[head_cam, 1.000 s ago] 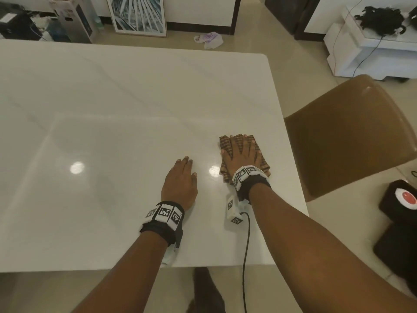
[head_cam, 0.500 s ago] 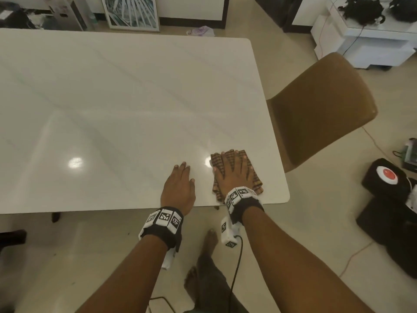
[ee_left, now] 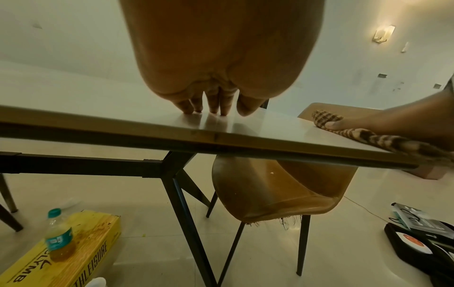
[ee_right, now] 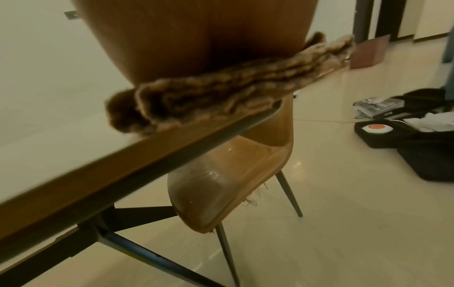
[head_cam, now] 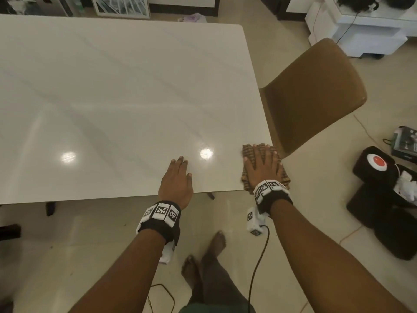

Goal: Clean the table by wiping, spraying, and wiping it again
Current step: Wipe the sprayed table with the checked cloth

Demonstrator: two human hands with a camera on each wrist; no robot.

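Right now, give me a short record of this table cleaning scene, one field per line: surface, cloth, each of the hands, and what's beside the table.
surface: glossy white rectangular table
cloth: brown checked folded cloth, at the table's near right corner, overhanging the edge
right hand: right hand pressed flat on the cloth, fingers spread
left hand: left hand resting flat on the bare tabletop, holding nothing
beside table: tan leather chair at the right end
spray bottle: none on the tabletop

Head cam overhead; wrist cams table-edge (head_cam: 135,195) level.
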